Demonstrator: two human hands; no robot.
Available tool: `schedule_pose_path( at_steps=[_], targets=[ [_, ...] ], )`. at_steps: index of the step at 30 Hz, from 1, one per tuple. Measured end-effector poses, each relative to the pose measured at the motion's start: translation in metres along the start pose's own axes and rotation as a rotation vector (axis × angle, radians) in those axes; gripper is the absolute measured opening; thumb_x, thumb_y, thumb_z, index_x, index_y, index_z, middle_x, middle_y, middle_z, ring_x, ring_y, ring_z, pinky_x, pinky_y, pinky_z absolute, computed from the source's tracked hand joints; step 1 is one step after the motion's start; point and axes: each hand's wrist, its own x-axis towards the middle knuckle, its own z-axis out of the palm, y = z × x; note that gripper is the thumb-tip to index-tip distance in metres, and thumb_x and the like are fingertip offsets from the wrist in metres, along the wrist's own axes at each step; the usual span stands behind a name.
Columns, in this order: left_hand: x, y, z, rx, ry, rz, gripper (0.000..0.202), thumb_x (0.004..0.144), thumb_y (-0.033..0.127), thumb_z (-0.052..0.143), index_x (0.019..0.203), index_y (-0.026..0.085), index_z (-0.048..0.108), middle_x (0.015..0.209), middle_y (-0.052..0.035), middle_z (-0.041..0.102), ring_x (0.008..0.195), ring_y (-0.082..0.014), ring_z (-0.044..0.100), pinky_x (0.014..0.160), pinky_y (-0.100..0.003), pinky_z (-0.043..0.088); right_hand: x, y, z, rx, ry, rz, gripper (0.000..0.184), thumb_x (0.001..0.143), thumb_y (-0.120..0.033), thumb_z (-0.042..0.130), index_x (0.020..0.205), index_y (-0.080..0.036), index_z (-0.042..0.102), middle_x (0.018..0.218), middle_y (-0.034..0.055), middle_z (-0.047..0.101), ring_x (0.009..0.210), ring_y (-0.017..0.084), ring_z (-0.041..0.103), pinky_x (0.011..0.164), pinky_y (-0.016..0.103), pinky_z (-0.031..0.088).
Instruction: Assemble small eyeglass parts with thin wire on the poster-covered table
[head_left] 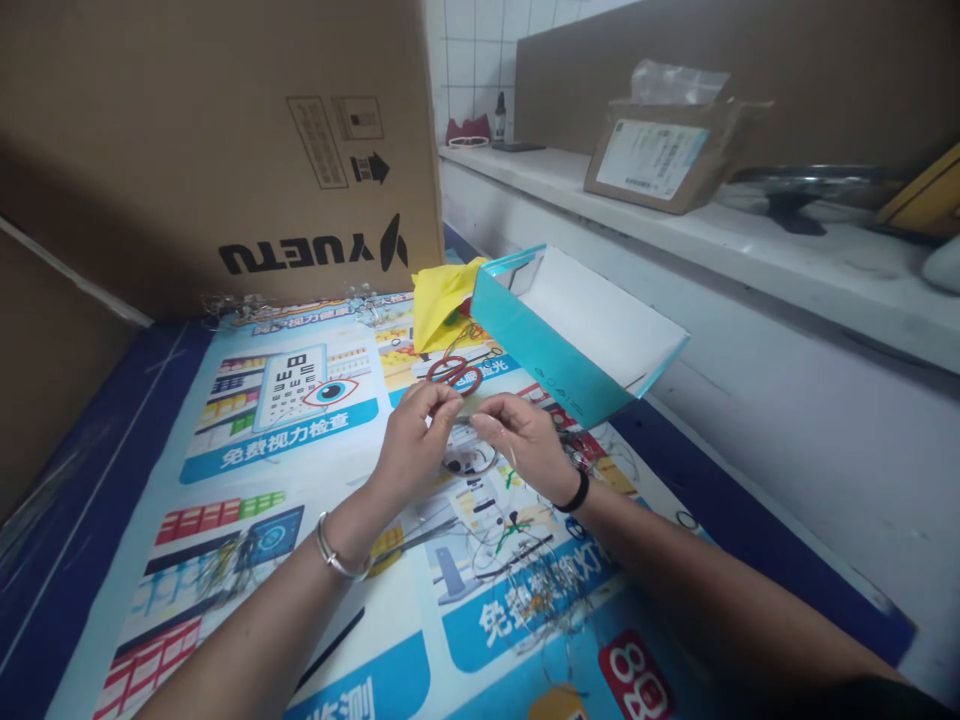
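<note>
My left hand [415,438] and my right hand [525,440] meet over the middle of a printed poster [300,470]. Both pinch a thin wire or thread stretched between their fingertips; it is too fine to name. Red-handled scissors [456,374] lie just beyond my fingers. Thin wires and small bits [525,560] lie scattered under and near my right wrist. A silver bangle sits on my left wrist, a black band on my right.
A teal open box [525,340] stands tilted beyond my right hand, with a yellow cloth [439,295] beside it. A big cardboard carton [225,150] fills the back left. A white ledge [750,250] at right carries a parcel [660,160].
</note>
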Motion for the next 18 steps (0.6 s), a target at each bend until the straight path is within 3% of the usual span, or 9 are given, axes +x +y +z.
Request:
schedule_pose_path(
  at_steps=[6,12,14,18],
  targets=[
    [-0.003,-0.001,0.004,0.013,-0.04,0.004,0.015,0.086,0.027,0.046,0.076,0.019,0.055,0.076,-0.0002,0.055,0.075,-0.0153,0.05,0.071,-0.027,0.039,-0.005,0.0,0.003,-0.188,0.104,-0.095,0.018,0.083,-0.036,0.053,0.076,-0.02,0.056,0.071,-0.001,0.056,0.063,0.011,0.048,0.061,0.024,0.039],
    [0.0,-0.011,0.003,-0.049,-0.073,-0.044,0.018,0.087,0.031,0.045,0.087,0.02,0.059,0.084,-0.0023,0.061,0.079,-0.0165,0.054,0.072,-0.028,0.042,0.0,0.007,0.0,-0.091,0.159,0.017,0.022,0.084,-0.038,0.05,0.07,-0.02,0.052,0.062,-0.0028,0.049,0.058,0.011,0.043,0.057,0.024,0.035],
    [0.002,-0.017,0.004,0.11,-0.105,0.017,0.015,0.084,0.026,0.048,0.086,0.02,0.061,0.081,-0.0026,0.062,0.079,-0.0176,0.054,0.072,-0.03,0.041,0.003,0.011,-0.002,-0.065,0.215,0.046,0.024,0.083,-0.039,0.051,0.068,-0.02,0.051,0.058,-0.0036,0.046,0.056,0.011,0.041,0.055,0.024,0.034],
    [0.002,-0.023,0.009,0.576,-0.285,0.2,0.019,0.081,0.017,0.049,0.075,0.02,0.067,0.076,-0.0067,0.064,0.079,-0.0221,0.052,0.072,-0.035,0.038,0.008,0.018,-0.005,-0.013,0.255,0.076,0.026,0.08,-0.042,0.053,0.068,-0.02,0.051,0.056,-0.0042,0.045,0.054,0.01,0.04,0.053,0.024,0.032]
  ],
)
